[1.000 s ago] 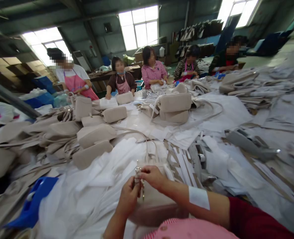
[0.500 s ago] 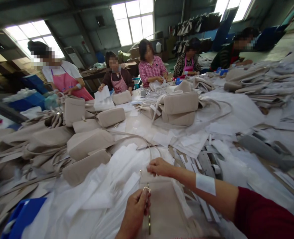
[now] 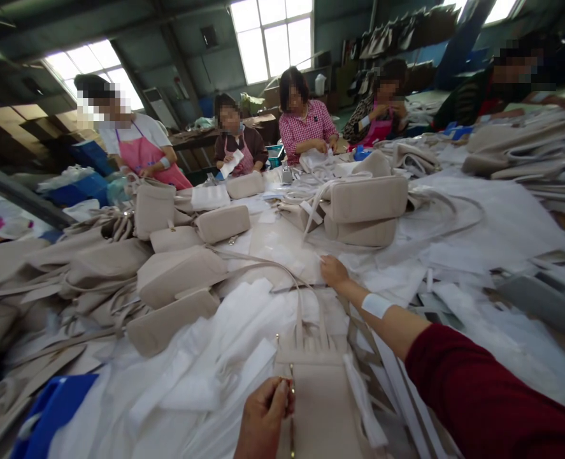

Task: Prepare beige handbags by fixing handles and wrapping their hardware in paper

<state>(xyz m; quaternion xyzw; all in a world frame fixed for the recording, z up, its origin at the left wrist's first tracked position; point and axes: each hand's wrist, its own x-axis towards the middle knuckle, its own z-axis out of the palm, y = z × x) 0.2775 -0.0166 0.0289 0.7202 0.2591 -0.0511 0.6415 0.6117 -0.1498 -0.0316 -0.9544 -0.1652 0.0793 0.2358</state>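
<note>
My left hand [image 3: 263,417] is low in the view, and its grip is pinched together, thumb against fingers, on the upper left corner of the beige bag [image 3: 325,401], right where a small metal fitting [image 3: 290,384] shows at the edge. The bag lies flat on the worktop [image 3: 282,245] just to the right of that grip, its top edge pointing away from me. Its strap [image 3: 297,299] rises from that top edge and arcs away to the left over the white sheets [image 3: 206,376]. My right hand [image 3: 334,272] is stretched well beyond the bag, resting with curled fingers on the loose paper near the far bend of the strap. I cannot tell whether that grip has closed on anything. A white band [image 3: 376,305] sits on that forearm above a dark red sleeve [image 3: 478,395]. Card strips [image 3: 358,338] lie under the forearm, beside the bag. To the left is a row of filled beige bags [image 3: 179,274], and a blue bag [image 3: 48,414] lies at the near left corner. Further out, two more bags are stacked [image 3: 365,210] one on the other. Other people [image 3: 306,121] work along the far side of the worktop.
</note>
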